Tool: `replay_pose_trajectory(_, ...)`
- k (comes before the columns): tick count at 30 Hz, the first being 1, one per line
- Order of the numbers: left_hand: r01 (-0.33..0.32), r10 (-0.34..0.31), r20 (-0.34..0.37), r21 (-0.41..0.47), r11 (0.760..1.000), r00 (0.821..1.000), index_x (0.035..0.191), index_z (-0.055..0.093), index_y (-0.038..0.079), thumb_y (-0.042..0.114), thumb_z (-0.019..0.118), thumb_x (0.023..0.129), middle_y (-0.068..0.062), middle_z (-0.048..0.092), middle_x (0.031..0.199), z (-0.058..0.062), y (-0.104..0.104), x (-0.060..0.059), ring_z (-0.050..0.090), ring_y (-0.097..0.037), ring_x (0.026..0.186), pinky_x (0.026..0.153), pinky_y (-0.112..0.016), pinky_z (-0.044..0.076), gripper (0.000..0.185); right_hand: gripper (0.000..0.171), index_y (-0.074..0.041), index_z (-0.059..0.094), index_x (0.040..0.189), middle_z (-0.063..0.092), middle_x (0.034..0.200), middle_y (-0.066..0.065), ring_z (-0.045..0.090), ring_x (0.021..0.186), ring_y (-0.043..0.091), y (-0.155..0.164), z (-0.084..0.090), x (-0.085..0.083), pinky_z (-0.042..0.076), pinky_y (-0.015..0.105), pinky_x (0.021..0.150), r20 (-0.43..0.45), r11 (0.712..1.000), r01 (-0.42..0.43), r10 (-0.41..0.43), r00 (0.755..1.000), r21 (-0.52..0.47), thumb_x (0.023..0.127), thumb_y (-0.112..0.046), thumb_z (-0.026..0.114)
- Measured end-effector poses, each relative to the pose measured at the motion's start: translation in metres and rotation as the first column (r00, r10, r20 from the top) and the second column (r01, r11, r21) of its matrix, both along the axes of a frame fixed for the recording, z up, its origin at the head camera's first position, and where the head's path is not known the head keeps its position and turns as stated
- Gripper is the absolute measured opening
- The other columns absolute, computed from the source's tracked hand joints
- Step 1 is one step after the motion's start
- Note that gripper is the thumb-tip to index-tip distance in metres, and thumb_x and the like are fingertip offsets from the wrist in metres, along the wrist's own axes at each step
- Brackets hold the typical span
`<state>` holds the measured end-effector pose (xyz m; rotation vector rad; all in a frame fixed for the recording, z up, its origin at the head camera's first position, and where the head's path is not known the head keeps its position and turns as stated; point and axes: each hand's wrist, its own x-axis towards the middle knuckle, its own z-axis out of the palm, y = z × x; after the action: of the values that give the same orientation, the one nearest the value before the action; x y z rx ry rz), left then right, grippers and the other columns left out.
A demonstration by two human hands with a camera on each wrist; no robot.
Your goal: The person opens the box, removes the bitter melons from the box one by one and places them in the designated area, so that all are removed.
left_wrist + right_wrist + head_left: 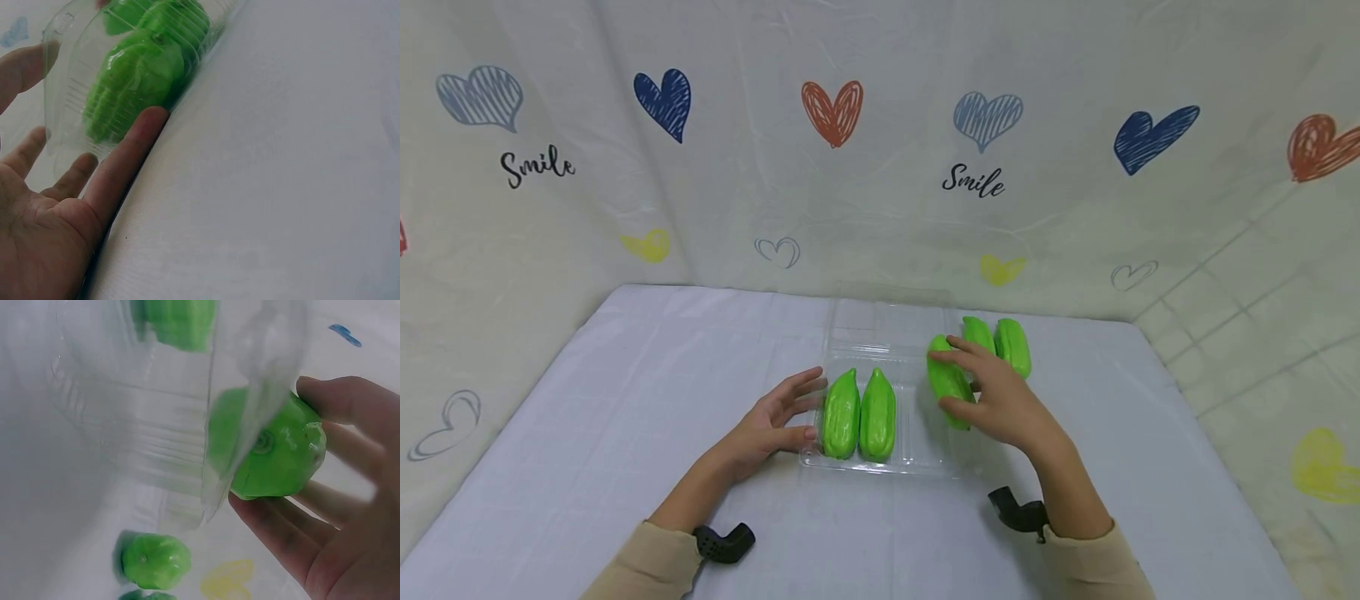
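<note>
A clear plastic clamshell box point(917, 454) stands on the table with its lid point(891, 329) folded back. Two glossy green ridged gourds lie side by side in its left part, the left gourd point(841, 415) and another gourd point(877, 415). My right hand point(1000, 400) grips a third gourd point(275, 450) between thumb and fingers, over the box's right side; in the right wrist view the box wall overlaps part of it. My left hand point(775, 421) rests at the box's left edge, fingers extended, with its thumb point(128, 156) along the wall.
Two more green gourds lie behind my right hand, one gourd point(1013, 348) beside another gourd point(977, 333). A white cloth point(625, 400) covers the table. Behind its back edge hangs a pale curtain point(887, 208) printed with hearts. Black wrist cameras sit at both cuffs.
</note>
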<state>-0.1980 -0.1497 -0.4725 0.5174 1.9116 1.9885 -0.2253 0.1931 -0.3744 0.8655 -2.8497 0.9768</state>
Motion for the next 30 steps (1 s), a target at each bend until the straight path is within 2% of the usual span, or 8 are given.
replay_pose_trajectory(6,-0.008,0.008,0.006,-0.003,1.000,1.000,0.143,0.027,0.032,0.006,0.065,0.082,-0.003,0.024,0.149,0.001,0.000,0.000,0.028,-0.027,0.134,0.097,-0.047,0.037,0.077,0.057,-0.025,0.051,0.130,0.033,0.145,0.003,0.047,0.119,0.020,0.004,0.002,-0.002,0.048,0.032,0.071,-0.006,0.999,0.021,-0.021,1.000,-0.031,0.077,-0.022,0.073)
replay_pose_trajectory(18,0.000,0.000,0.000,-0.001,1.000,1.000,0.145,0.024,0.027,0.007,0.064,0.082,-0.004,0.023,0.149,-0.001,0.000,0.000,0.027,-0.026,0.134,0.096,-0.046,0.039,0.077,0.057,-0.025,0.051,0.130,0.032,0.145,0.001,0.040,0.126,0.022,0.011,0.006,-0.002,0.051,0.039,0.078,0.004,0.997,0.046,-0.046,0.999,-0.064,0.078,-0.021,0.072)
replay_pose_trajectory(30,-0.002,0.002,0.006,0.002,1.000,1.000,0.146,0.022,0.023,0.006,0.064,0.082,-0.002,0.025,0.148,0.001,0.000,0.001,0.028,-0.025,0.134,0.096,-0.044,0.039,0.078,0.057,-0.021,0.051,0.130,0.033,0.145,0.004,0.050,0.115,0.023,0.020,0.007,-0.007,0.052,0.035,0.077,-0.024,0.995,0.057,-0.059,0.998,-0.079,0.078,-0.019,0.073)
